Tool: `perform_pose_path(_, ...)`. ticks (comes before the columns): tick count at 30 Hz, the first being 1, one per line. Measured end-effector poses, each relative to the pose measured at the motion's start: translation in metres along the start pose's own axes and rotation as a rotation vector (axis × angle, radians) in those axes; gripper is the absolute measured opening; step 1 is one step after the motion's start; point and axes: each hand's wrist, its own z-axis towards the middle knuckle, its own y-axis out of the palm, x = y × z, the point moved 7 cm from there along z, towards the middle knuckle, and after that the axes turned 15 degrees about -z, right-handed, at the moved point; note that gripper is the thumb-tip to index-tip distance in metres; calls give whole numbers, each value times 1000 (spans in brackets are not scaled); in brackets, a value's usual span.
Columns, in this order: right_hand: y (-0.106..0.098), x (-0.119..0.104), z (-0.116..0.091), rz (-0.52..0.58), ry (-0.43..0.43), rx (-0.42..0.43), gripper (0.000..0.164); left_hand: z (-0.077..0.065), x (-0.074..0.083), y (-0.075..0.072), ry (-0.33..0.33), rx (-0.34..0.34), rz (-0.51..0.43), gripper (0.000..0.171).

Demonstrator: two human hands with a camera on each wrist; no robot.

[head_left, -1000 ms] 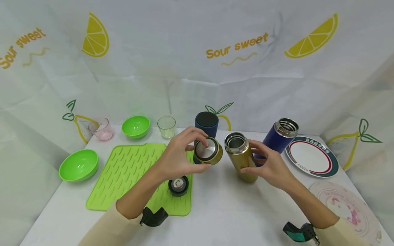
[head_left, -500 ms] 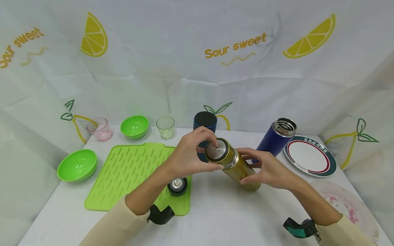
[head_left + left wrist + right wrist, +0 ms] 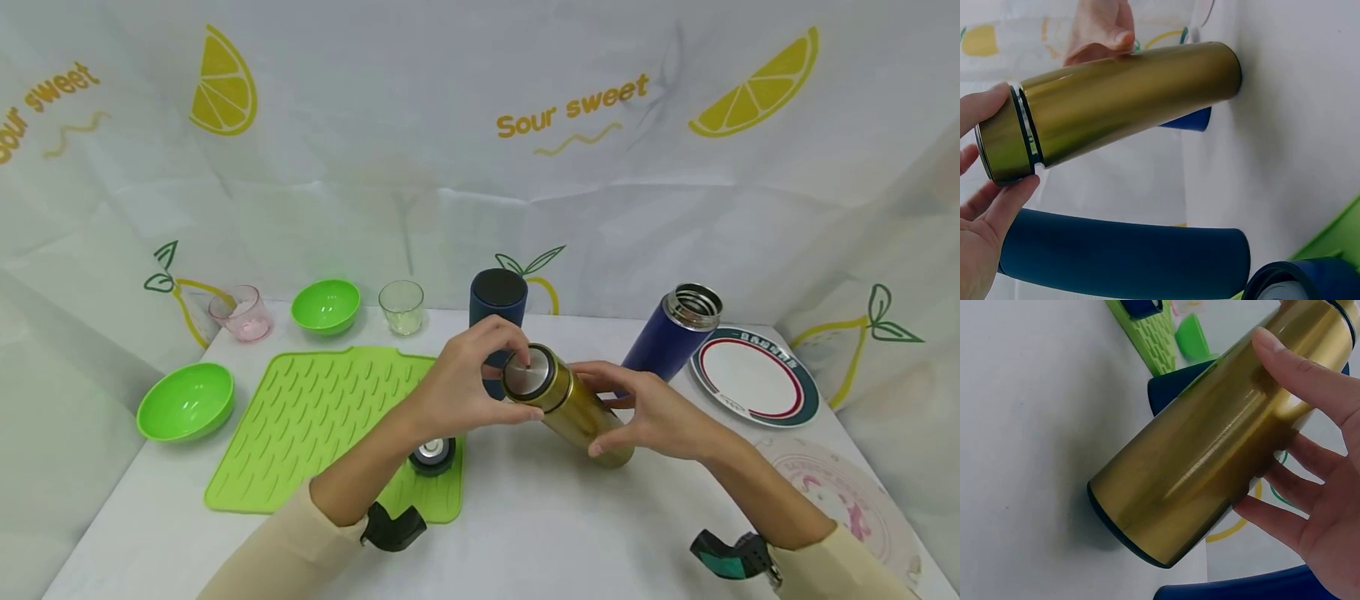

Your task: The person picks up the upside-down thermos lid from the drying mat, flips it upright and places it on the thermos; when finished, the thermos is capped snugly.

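Observation:
A gold thermos bottle (image 3: pixel 588 421) tilts toward the left over the white table, its base low. My right hand (image 3: pixel 656 414) grips its body, the thumb across the near side as the right wrist view shows. At its mouth sits a gold lid (image 3: pixel 558 385) with a steel top, pinched by my left hand (image 3: pixel 467 379) between thumb and fingers. A narrow gap shows between lid and body (image 3: pixel 1129 103) in the left wrist view. Behind the left hand stands a dark blue thermos (image 3: pixel 498 307) with a black top; beyond the right hand is an uncapped blue thermos (image 3: pixel 667 343).
A green mat (image 3: pixel 322 425) lies at left, with a dark round lid (image 3: pixel 432 456) near its right edge. Two green bowls (image 3: pixel 187 402), a pink glass (image 3: pixel 247 317) and a clear glass (image 3: pixel 402 310) stand around it. A rimmed plate (image 3: pixel 753 379) and a pink round mat (image 3: pixel 832 496) lie at right.
My left hand has brought the lid right onto the gold thermos mouth, and the thermos has tilted left toward it. Since half a second ago the steel neck has become covered by the lid.

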Motion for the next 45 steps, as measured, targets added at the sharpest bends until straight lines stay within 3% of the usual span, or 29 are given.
perform_pose_path(6, 0, 0, 2, 13, -6, 2, 76, -2, -2, -3, -10, -19, -10, 44)
perform_pose_path(12, 2, 0, 1, 19, -30, -6, 74, -3, -2, -4, -10, -82, -40, 45)
perform_pose_path(18, 2, 2, 1, 32, -12, -22, 77, -3, 2, -2, -11, -154, -49, 72)
perform_pose_path(21, 2, 2, 0, 33, -8, -28, 77, -3, 3, -2, -28, -134, 20, 78)
perform_pose_path(26, 2, 2, 0, 33, -9, -34, 77, -2, 7, -4, -9, -42, 274, 72)
perform_pose_path(28, 2, 1, 0, 32, -10, -33, 77, -1, 10, -4, 13, -33, 332, 67)
perform_pose_path(31, 2, 1, 1, 34, -10, -35, 77, 1, 14, -3, 39, -80, 304, 58)
perform_pose_path(34, 2, 1, 0, 34, -6, -41, 77, 2, 17, -1, 34, -192, 205, 53)
perform_pose_path(38, 3, 1, 1, 36, -1, -49, 77, 1, 21, 1, 14, -310, 139, 61)
perform_pose_path(40, 3, 1, 1, 35, -1, -47, 77, 0, 22, 1, 10, -297, 188, 67)
perform_pose_path(45, 2, 1, 1, 36, -11, -40, 77, 1, 21, -3, -7, -167, 377, 71)
